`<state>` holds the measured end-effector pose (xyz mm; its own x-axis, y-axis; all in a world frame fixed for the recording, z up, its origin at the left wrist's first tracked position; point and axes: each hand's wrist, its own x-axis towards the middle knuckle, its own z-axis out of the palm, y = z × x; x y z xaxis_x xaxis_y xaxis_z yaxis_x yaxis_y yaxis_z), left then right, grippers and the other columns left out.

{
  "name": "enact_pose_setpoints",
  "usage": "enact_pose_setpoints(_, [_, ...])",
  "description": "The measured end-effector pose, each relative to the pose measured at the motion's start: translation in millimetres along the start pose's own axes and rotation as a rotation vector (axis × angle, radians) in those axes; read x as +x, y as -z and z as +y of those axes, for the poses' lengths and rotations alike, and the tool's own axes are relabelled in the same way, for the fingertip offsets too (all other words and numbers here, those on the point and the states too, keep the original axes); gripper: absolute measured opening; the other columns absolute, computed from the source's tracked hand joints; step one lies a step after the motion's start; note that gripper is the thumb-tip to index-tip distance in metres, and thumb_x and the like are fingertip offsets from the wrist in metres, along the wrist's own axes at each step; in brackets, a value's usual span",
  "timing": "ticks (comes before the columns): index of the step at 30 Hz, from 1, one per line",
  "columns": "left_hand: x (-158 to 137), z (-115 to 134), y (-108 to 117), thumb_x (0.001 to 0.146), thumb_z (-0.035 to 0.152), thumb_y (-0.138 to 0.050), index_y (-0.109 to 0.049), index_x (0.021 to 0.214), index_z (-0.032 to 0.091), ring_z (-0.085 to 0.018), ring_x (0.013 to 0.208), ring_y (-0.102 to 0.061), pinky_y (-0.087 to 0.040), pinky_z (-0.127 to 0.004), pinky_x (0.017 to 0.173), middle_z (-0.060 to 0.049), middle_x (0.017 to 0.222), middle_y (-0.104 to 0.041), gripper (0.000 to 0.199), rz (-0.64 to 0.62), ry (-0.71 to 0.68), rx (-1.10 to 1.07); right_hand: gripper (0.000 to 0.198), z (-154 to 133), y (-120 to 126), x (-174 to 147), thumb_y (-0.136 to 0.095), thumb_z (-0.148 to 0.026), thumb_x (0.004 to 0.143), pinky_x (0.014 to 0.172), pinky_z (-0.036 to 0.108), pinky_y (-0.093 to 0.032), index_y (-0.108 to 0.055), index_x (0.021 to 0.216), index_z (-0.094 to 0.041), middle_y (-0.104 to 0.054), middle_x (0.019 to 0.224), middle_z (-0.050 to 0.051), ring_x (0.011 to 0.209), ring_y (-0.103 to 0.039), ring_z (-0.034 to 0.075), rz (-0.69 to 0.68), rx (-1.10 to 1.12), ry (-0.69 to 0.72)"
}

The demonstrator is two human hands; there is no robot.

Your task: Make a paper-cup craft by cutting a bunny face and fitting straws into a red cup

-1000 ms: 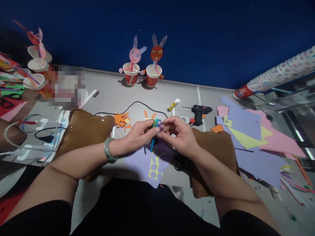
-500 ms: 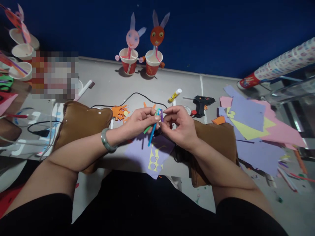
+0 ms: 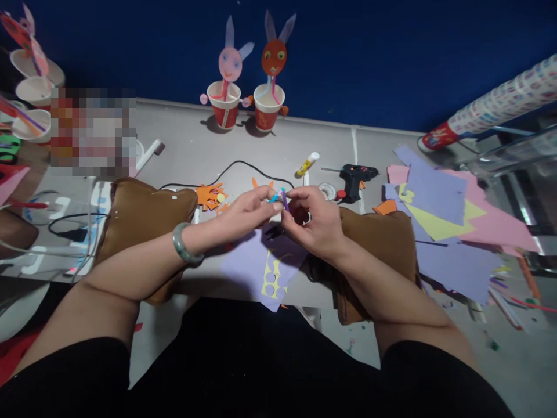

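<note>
Head view: from where I sit, I have both bare hands meeting over the near part of the grey counter (image 3: 183,148). The left hand (image 3: 250,212) pinches a slim blue plastic-looking strip (image 3: 274,198) between thumb and forefinger. The right hand (image 3: 314,219) has its fingertips closed on a slim purple strip (image 3: 285,201) just beside the blue one; I cannot tell whether the two are joined.

Below the hands I see a lavender paper sheet (image 3: 241,261) with a yellow paper scrap, cut with round holes (image 3: 268,278), lying on it. A brown cushion (image 3: 150,212) lies under the left forearm and a second brown cushion (image 3: 383,241) by the right one. Beyond the hands I make out a yellow glue stick with a white cap (image 3: 308,165), and right of that a black glue gun (image 3: 354,179). Farther back stand two red-and-white paper cups (image 3: 226,113) bearing rabbit-eared paper heads (image 3: 230,64).
</note>
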<state>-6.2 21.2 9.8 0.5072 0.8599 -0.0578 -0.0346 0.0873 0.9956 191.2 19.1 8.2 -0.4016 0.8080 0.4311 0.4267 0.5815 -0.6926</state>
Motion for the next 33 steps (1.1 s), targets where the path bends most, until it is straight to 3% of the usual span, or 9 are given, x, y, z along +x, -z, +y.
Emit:
enact_pose_setpoints(3, [-3.7, -7.4, -0.4, 0.098, 0.042, -0.059, -0.051, 0.109, 0.022, -0.009, 0.052, -0.042, -0.036, -0.026, 0.057, 0.008, 0.065, -0.048, 0.024, 0.166, -0.158, 0.391, 0.019, -3.8, 0.9, -1.0, -0.06, -0.022, 0.088, 0.05, 0.025, -0.04, -0.05, 0.103, -0.025, -0.057, 0.069, -0.007, 0.05, -0.051, 0.009, -0.054, 0.0, -0.073])
enact_pose_setpoints(6, [-6.4, -14.5, -0.8, 0.103, 0.037, -0.047, -0.052, 0.118, 0.022, -0.014, 0.068, -0.06, -0.043, -0.03, 0.066, -0.001, 0.085, -0.065, 0.022, 0.245, -0.251, 0.697, 0.016, -7.5, 2.4, -1.9, -0.059, -0.021, 0.088, 0.055, 0.026, -0.041, -0.049, 0.101, -0.024, -0.056, 0.068, -0.006, 0.052, -0.051, 0.01, -0.098, -0.001, -0.113])
enact_pose_setpoints(9, [-8.1, -18.0, -2.0, 0.105, 0.03, -0.038, -0.052, 0.125, 0.02, -0.02, 0.095, -0.069, -0.05, -0.033, 0.076, -0.011, 0.116, -0.069, 0.026, 0.236, -0.319, 0.889, 0.016, -9.9, 3.6, -2.0, -0.058, -0.02, 0.088, 0.058, 0.027, -0.041, -0.049, 0.099, -0.024, -0.056, 0.066, -0.007, 0.054, -0.051, 0.01, -0.157, 0.007, -0.139])
enact_pose_setpoints(12, [-10.0, -16.2, -2.9, 0.107, 0.028, -0.032, -0.051, 0.131, 0.019, -0.021, 0.094, -0.071, -0.052, -0.033, 0.075, -0.013, 0.125, -0.069, 0.032, 0.187, -0.259, 1.019, 0.015, -11.1, 5.4, -0.6, -0.059, -0.021, 0.087, 0.057, 0.027, -0.041, -0.048, 0.097, -0.024, -0.055, 0.064, -0.008, 0.052, -0.049, 0.009, -0.197, 0.055, -0.174])
enact_pose_setpoints(19, [-8.4, -4.5, 2.1, 0.108, 0.031, -0.029, -0.052, 0.128, 0.018, -0.02, 0.07, -0.068, -0.048, -0.032, 0.064, -0.007, 0.09, -0.073, 0.033, 0.093, -0.149, 1.153, 0.016, -11.6, 14.4, 6.6, -0.061, -0.019, 0.082, 0.053, 0.025, -0.038, -0.051, 0.093, -0.023, -0.052, 0.062, -0.008, 0.052, -0.046, 0.009, -0.266, 0.181, -0.299])
enact_pose_setpoints(24, [-5.5, -5.3, 1.4, 0.106, 0.027, -0.032, -0.056, 0.114, 0.016, -0.02, 0.081, -0.07, -0.048, -0.031, 0.067, -0.011, 0.096, -0.073, 0.028, 0.096, -0.23, 1.219, 0.013, -10.7, 16.4, 8.7, -0.061, -0.019, 0.081, 0.054, 0.025, -0.035, -0.051, 0.088, -0.022, -0.051, 0.06, -0.008, 0.053, -0.044, 0.009, -0.337, 0.163, -0.329])
enact_pose_setpoints(28, [-6.7, -4.0, -1.0, 0.108, 0.031, -0.032, -0.056, 0.112, 0.014, -0.018, 0.066, -0.065, -0.039, -0.028, 0.056, -0.009, 0.081, -0.071, 0.03, 0.067, -0.155, 1.339, 0.014, -11.9, 18.0, 9.4, -0.061, -0.018, 0.08, 0.055, 0.025, -0.034, -0.051, 0.087, -0.022, -0.052, 0.06, -0.008, 0.054, -0.044, 0.009, -0.375, 0.161, -0.346])
enact_pose_setpoints(33, [-5.0, 0.2, 8.1, 0.109, 0.036, -0.034, -0.059, 0.111, 0.017, -0.018, 0.06, -0.06, -0.033, -0.029, 0.055, -0.007, 0.075, -0.069, 0.032, -0.057, -0.216, 1.353, 0.007, -10.3, 28.3, 13.0, -0.063, -0.016, 0.079, 0.055, 0.025, -0.032, -0.058, 0.082, -0.02, -0.051, 0.059, -0.007, 0.055, -0.042, 0.008, -0.439, 0.16, -0.35])
